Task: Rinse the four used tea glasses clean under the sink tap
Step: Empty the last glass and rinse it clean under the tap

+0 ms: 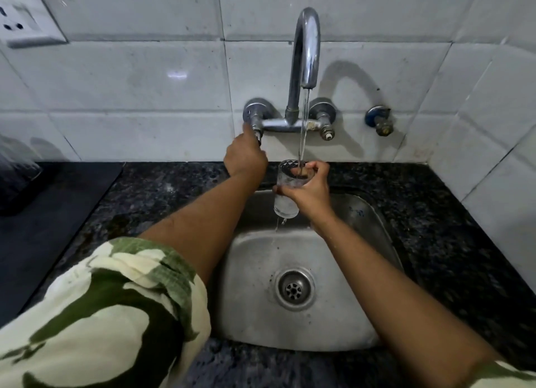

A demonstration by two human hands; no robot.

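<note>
A clear tea glass [285, 195] stands upright under the chrome tap [306, 48], above the steel sink [348, 315]. My right hand [311, 189] grips the glass from the right, fingers curled over its rim. A thin stream of water [303, 129] runs from the spout into the glass, and water drips from its base. My left hand [245, 155] is raised to the tap's left valve handle [256, 126], fingers curled round it. No other tea glasses show in the view.
The sink sits in a dark speckled granite counter [449, 242] against a white tiled wall. A second valve [324, 124] and a blue wall stopcock [380, 121] lie right of the tap. A dark board [43, 228] and a dark object lie at the left, a wall socket [26, 16] above.
</note>
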